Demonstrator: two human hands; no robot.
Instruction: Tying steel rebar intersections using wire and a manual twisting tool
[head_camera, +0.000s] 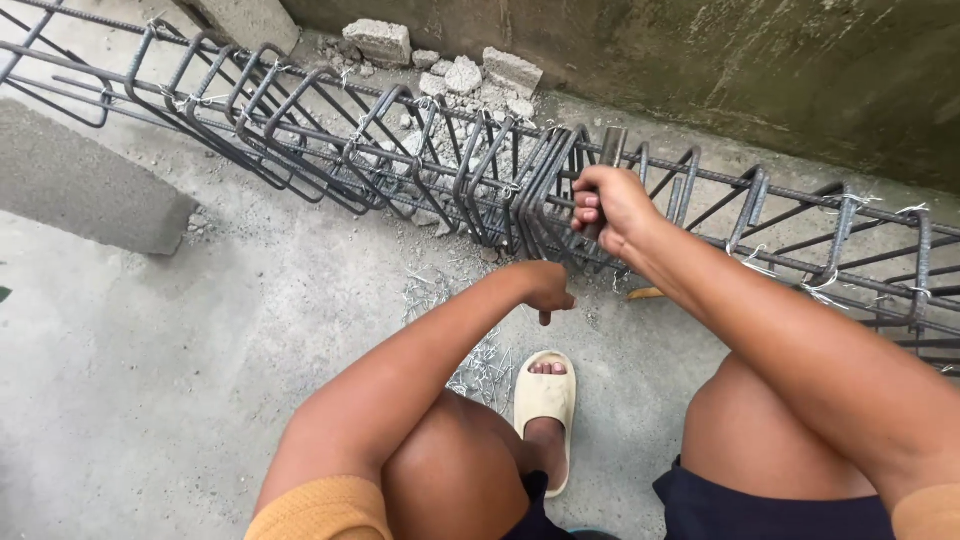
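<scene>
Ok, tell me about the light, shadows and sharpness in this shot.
Head view: soft, even daylight, no glare; only faint shadows under the long grey steel rebar cage; right hand and left hand sharp; straight bars bow towards the frame edges, a wide-lens distortion.

A grey concrete floor (150, 370) carries everything. A long rebar cage (400, 150) lies on it beside the wall, with broken concrete rubble (460, 70) behind, a concrete block (80, 190) at left, and scattered wire ties (480, 360) near a cream sandal (545, 400).
</scene>
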